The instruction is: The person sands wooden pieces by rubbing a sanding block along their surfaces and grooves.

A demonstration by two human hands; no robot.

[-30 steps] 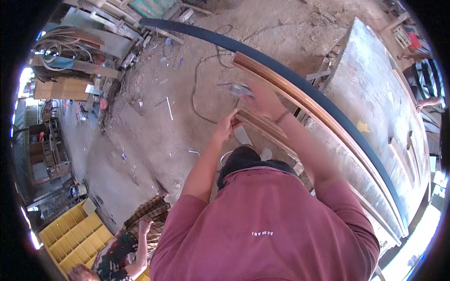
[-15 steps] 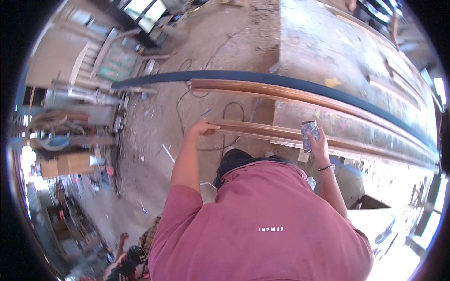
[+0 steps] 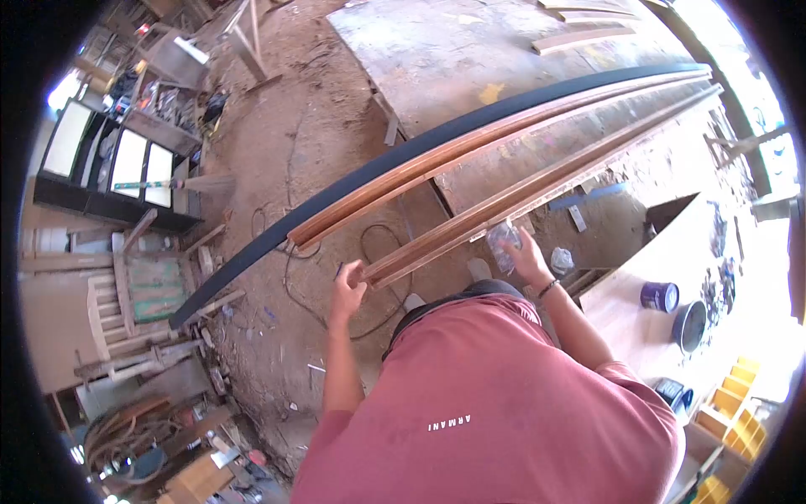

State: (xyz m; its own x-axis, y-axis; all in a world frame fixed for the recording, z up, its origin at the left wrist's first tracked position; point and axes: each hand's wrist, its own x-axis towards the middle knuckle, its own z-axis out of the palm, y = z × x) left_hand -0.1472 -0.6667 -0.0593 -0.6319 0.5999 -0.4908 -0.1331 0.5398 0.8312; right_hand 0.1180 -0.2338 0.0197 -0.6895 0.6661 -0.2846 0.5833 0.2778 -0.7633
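Observation:
My left hand [image 3: 348, 292] is at the near left end of a long brown wooden moulding [image 3: 520, 197], thumb and fingers closed around its tip. In my right hand [image 3: 529, 259] is a greyish folded piece of sandpaper [image 3: 502, 244] with a printed face, held just below the moulding's lower edge. Whether the sandpaper touches the wood I cannot tell. A second reddish-brown moulding [image 3: 470, 151] lies beyond, alongside a long dark bar [image 3: 437, 128]. These lengths run slantwise towards the upper right.
A large stained board [image 3: 420, 50] bears several wood strips [image 3: 583, 39]. On the dirt floor a cable [image 3: 290, 286] curls to the left. To the right, a pale bench top [image 3: 617, 294] holds a purple can [image 3: 660, 296] and a black bucket [image 3: 689, 327].
My view has turned, so the mouldings now slant up to the right. The sandpaper has gone from in front of the moulding to below its edge. My left hand stays at the moulding's end.

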